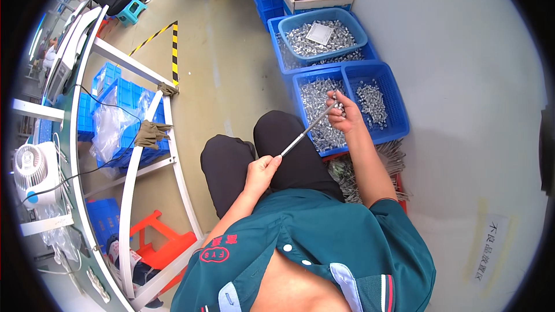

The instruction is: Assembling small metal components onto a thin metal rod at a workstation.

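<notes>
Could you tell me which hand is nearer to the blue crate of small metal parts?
Right. The right hand is over the crate, at the rod's far end; the left hand holds the near end above the lap.

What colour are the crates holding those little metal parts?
Blue: the crates holding the small metal parts are blue plastic, seen in the head view.

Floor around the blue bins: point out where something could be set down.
Bare grey floor lies right of the divided blue bin, and bare floor lies between the white frame and the bins. It is crowded at the bins, the rod pile, and around both hands holding the rod.
</notes>
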`<action>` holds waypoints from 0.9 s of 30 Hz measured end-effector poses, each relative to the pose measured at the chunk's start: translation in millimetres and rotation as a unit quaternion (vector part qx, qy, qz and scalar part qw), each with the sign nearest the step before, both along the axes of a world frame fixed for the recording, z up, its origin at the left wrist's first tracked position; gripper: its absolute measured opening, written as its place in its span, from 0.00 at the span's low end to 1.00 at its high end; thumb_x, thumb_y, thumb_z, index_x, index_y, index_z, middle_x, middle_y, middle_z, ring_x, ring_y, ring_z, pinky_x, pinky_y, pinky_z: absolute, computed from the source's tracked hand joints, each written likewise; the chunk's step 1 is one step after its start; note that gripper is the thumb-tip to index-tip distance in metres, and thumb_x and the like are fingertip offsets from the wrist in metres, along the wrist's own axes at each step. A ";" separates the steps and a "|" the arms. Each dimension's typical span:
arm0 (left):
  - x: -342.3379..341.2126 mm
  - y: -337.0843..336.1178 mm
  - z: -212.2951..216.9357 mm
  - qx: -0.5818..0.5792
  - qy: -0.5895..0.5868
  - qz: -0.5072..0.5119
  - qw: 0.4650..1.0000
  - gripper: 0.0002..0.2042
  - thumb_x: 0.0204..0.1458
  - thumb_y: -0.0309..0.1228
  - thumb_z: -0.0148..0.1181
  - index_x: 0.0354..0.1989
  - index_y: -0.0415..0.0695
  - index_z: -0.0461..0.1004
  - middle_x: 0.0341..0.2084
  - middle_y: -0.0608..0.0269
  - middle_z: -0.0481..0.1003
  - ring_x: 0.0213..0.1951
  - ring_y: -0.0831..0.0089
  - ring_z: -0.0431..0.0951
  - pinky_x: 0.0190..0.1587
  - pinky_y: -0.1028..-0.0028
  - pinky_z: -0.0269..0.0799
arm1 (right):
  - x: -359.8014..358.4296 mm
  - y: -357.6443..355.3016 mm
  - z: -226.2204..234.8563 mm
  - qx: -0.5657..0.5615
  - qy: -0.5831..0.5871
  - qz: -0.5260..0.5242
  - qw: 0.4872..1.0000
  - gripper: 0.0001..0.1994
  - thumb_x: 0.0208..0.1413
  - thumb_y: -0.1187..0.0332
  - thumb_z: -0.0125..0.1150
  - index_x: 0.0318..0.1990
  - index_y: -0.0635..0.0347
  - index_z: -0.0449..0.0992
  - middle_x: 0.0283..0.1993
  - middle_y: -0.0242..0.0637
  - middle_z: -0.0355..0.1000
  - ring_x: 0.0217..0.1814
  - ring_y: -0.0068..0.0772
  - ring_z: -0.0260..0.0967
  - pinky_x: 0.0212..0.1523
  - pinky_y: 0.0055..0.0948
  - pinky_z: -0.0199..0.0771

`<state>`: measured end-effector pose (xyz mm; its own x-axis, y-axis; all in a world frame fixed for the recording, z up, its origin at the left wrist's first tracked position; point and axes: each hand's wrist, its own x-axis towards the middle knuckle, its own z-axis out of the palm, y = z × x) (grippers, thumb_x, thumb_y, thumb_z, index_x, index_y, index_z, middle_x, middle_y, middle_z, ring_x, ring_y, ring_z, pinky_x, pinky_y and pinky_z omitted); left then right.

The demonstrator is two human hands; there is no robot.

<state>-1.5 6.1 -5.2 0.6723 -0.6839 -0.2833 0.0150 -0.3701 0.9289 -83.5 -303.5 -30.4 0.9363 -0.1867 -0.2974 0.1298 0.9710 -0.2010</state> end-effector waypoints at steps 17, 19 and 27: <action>9.6 -13.4 0.8 -0.004 -0.015 0.007 1.000 0.21 0.54 0.40 0.56 0.15 0.39 0.63 0.10 0.70 0.58 0.17 0.84 0.56 0.19 0.75 0.55 | -4.9 7.6 70.5 -0.363 0.172 0.032 0.915 0.10 0.53 0.68 0.58 0.39 0.65 0.75 0.22 0.28 0.64 0.16 0.14 0.53 0.12 0.11 0.45; 9.0 -18.8 2.7 -0.007 -0.036 0.007 0.999 0.21 0.54 0.39 0.56 0.15 0.39 0.63 0.10 0.70 0.58 0.18 0.84 0.55 0.19 0.76 0.55 | -4.8 8.6 74.2 -0.425 0.196 0.098 0.878 0.12 0.52 0.66 0.60 0.39 0.66 0.75 0.22 0.28 0.64 0.15 0.14 0.53 0.13 0.13 0.46; 13.4 -33.8 10.4 -0.043 0.010 0.010 0.999 0.20 0.55 0.37 0.57 0.15 0.39 0.63 0.12 0.73 0.58 0.19 0.85 0.55 0.20 0.78 0.54 | -16.1 7.3 53.5 -0.243 0.069 0.077 0.965 0.16 0.58 0.67 0.52 0.51 0.67 0.69 0.28 0.32 0.64 0.18 0.14 0.53 0.14 0.10 0.48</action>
